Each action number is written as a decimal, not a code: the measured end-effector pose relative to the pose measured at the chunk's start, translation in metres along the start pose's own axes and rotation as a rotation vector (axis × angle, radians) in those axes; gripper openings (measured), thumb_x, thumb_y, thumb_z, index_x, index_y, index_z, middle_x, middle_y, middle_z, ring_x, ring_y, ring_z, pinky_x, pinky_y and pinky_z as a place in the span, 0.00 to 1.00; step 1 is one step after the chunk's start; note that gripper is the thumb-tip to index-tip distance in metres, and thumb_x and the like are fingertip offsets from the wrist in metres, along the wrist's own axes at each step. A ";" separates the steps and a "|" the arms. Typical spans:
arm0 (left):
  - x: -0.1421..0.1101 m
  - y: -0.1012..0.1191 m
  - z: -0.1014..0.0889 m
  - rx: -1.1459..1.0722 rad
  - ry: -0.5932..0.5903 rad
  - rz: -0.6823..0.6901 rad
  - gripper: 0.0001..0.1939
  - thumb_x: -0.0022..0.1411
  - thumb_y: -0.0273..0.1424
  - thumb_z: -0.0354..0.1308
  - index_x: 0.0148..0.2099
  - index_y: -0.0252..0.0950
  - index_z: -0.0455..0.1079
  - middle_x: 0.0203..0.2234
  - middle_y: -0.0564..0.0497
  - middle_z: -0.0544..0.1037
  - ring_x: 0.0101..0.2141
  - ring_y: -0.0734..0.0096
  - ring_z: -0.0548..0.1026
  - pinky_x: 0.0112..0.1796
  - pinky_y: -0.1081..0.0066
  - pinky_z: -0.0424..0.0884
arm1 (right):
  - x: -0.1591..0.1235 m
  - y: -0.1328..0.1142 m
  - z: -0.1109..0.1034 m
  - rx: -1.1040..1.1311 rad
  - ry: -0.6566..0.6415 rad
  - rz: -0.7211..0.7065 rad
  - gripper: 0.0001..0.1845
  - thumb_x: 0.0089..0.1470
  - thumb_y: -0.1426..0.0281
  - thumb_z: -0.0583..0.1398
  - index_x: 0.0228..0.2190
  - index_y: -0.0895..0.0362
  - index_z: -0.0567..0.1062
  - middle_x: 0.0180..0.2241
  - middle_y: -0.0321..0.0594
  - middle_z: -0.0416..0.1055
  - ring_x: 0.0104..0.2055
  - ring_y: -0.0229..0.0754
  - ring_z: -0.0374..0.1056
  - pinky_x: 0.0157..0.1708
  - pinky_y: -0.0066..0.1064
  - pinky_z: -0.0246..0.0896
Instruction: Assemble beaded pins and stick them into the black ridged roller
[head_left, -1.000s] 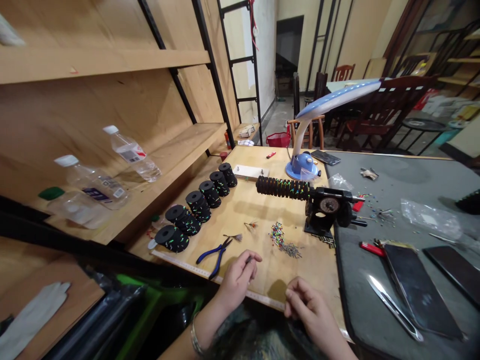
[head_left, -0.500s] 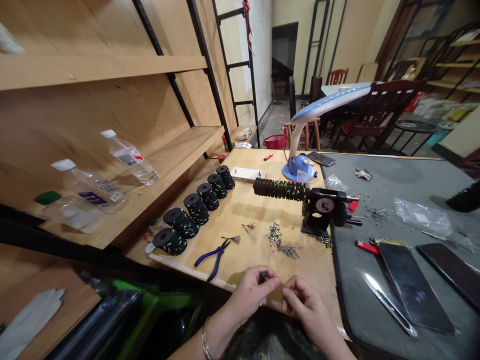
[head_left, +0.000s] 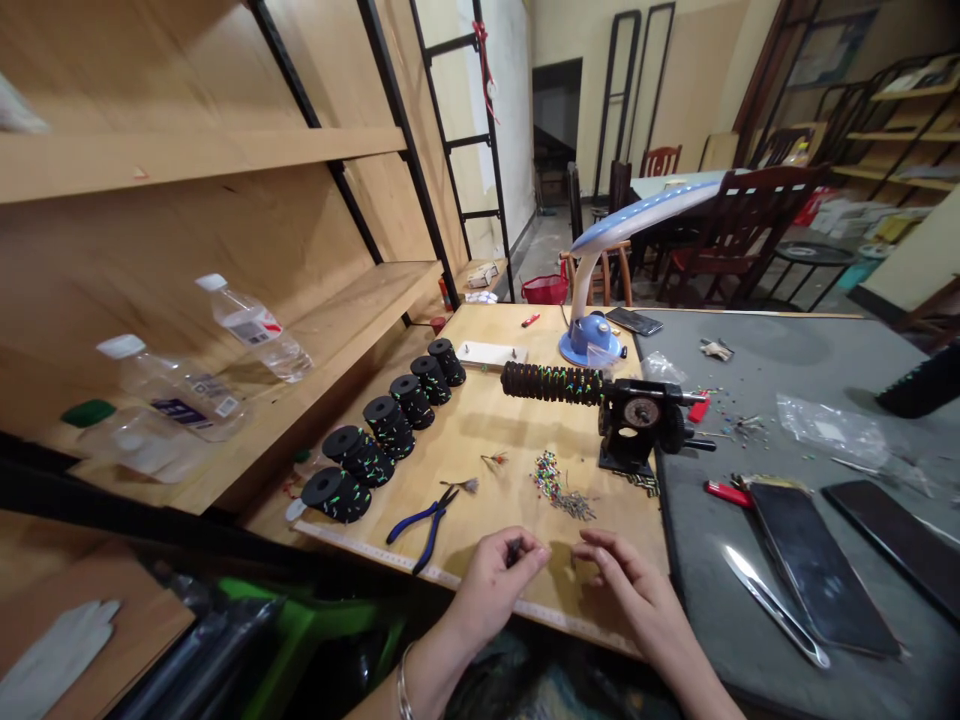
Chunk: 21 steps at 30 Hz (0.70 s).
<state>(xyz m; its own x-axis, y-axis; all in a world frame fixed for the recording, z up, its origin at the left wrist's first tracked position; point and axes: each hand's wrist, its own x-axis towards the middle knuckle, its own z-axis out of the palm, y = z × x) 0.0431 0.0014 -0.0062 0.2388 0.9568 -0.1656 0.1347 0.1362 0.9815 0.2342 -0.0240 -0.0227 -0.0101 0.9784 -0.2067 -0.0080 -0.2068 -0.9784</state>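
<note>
At the front edge of the wooden table, my left hand (head_left: 499, 580) is closed, thumb against the fingers, around a small dark tuft (head_left: 514, 550) mostly hidden by them. My right hand (head_left: 626, 585) is apart from it, its thumb and fingers loosely spread, and I see nothing held there. Just beyond both hands lie a heap of coloured beads (head_left: 547, 475) and a pile of small grey metal pieces (head_left: 576, 504). Blue-handled pliers (head_left: 420, 530) rest to the left, with a small grey feathery tuft (head_left: 461, 486) by their tips and an orange-tipped one (head_left: 495, 461) farther back.
Several black foam spools (head_left: 390, 425) line the table's left side. A black clamp-like device (head_left: 637, 420) carries a ribbed black foam roll (head_left: 551, 383). Behind stands a blue lamp (head_left: 592, 338). On the grey mat (head_left: 712, 590) lie phones (head_left: 814, 560) and tweezers (head_left: 772, 605).
My right hand has moved away to the right from my left, and its fingers have loosened. My left hand keeps its pinch. The whole view has shifted slightly.
</note>
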 end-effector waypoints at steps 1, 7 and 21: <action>0.000 0.000 0.000 0.012 0.004 0.002 0.14 0.57 0.39 0.59 0.29 0.33 0.69 0.21 0.55 0.67 0.26 0.72 0.64 0.30 0.74 0.60 | 0.001 0.000 -0.001 -0.012 0.023 -0.013 0.32 0.48 0.44 0.60 0.43 0.58 0.75 0.40 0.51 0.79 0.45 0.54 0.73 0.38 0.38 0.71; -0.006 0.004 -0.003 0.094 0.042 0.022 0.15 0.58 0.40 0.58 0.28 0.33 0.69 0.20 0.54 0.67 0.25 0.72 0.64 0.28 0.74 0.59 | -0.004 -0.007 -0.015 -0.056 0.239 -0.113 0.30 0.48 0.45 0.61 0.42 0.57 0.75 0.43 0.54 0.78 0.47 0.56 0.73 0.35 0.37 0.71; -0.027 0.001 -0.003 0.444 0.037 0.258 0.08 0.62 0.29 0.53 0.32 0.36 0.72 0.26 0.48 0.77 0.28 0.67 0.73 0.29 0.72 0.63 | -0.008 -0.005 0.047 0.041 -0.234 -0.029 0.25 0.51 0.50 0.60 0.41 0.56 0.72 0.30 0.40 0.75 0.32 0.44 0.71 0.33 0.32 0.67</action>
<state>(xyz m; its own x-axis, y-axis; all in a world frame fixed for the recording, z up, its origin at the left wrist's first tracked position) 0.0339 -0.0236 -0.0006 0.2854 0.9543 0.0883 0.4728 -0.2203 0.8532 0.1873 -0.0317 -0.0154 -0.2409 0.9563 -0.1658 -0.0520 -0.1833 -0.9817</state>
